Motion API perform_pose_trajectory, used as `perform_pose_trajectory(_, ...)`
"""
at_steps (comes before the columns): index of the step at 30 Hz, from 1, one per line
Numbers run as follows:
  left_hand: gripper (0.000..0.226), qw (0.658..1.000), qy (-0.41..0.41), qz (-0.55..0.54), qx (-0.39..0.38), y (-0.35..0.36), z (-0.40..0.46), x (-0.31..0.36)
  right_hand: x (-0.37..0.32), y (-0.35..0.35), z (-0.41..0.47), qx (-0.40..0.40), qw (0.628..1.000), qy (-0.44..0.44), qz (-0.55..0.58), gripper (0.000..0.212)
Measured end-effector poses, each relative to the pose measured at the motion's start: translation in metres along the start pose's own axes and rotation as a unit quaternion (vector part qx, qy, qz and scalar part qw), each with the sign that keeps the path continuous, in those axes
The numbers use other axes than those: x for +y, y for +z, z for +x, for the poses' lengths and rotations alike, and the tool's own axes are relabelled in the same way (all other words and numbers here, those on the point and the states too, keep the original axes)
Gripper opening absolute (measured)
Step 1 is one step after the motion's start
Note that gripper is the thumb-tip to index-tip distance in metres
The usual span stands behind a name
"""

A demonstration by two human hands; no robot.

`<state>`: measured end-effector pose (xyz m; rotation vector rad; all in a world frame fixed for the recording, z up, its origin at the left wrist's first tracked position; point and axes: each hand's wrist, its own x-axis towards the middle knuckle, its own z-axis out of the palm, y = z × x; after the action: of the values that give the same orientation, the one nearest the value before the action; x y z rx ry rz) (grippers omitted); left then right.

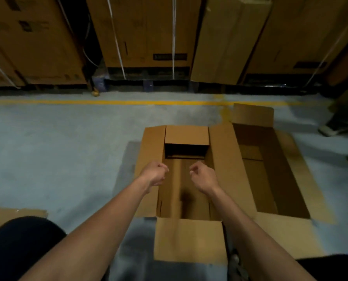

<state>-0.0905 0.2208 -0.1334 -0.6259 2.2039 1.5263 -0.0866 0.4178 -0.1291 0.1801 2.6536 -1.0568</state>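
Head view is showing the left hand (155, 173) and right hand (204, 176) hovering, grips curled on nothing, over the centre-frame box (189, 240), which is standing erected, seemingly unfilled, flaps lying open.

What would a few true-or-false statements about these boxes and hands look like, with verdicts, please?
1. The left hand and right hand are over the near box, holding nothing. True.
2. The near box's flaps are taped shut. False: they are folded open.
3. A second open box lies to its right. True.
4. The floor line is red. False: it is yellow.
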Motion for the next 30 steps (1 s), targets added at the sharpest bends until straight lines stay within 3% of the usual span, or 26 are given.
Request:
perform_pose_trajectory(6,0.007,0.985,-0.096,0.133,0.046,0.015,0.026,-0.089,0.116,0.035,-0.002,-0.089,0.984,0.060,-0.141,0.044)
perform_pose_trajectory(8,0.028,0.974,-0.156,0.157,0.043,0.020,0.035,-0.119,0.135,0.053,-0.013,-0.183,0.969,0.045,-0.161,0.064)
perform_pose_trajectory(10,0.063,0.959,-0.210,0.176,0.067,0.028,0.043,-0.142,0.147,0.073,-0.024,-0.271,0.940,0.026,-0.208,0.075)
perform_pose_trajectory(12,0.087,0.949,-0.248,0.172,0.088,0.037,0.044,-0.151,0.155,0.091,-0.032,-0.289,0.915,-0.018,-0.282,0.065)
perform_pose_trajectory(14,0.105,0.942,-0.268,0.182,0.082,0.047,0.044,-0.153,0.156,0.103,-0.034,-0.268,0.914,-0.049,-0.300,0.048)
perform_pose_trajectory(16,0.101,0.949,-0.267,0.149,0.073,0.054,0.052,-0.164,0.155,0.108,-0.033,-0.260,0.923,-0.063,-0.275,0.037)
perform_pose_trajectory(18,0.084,0.957,-0.265,0.101,0.064,0.057,0.060,-0.171,0.158,0.113,-0.028,-0.245,0.932,-0.081,-0.256,0.032)
perform_pose_trajectory(21,0.071,0.961,-0.230,0.142,0.067,0.055,0.069,-0.174,0.156,0.123,-0.014,-0.232,0.938,-0.094,-0.239,0.030)
perform_pose_trajectory(26,0.062,0.964,-0.179,0.142,0.137,0.014,0.086,-0.170,0.115,0.150,0.016,-0.210,0.947,-0.135,-0.201,0.032)
perform_pose_trajectory(30,0.074,0.960,-0.124,0.087,0.233,-0.030,0.104,-0.181,0.073,0.187,0.038,-0.178,0.953,-0.153,-0.191,0.045)
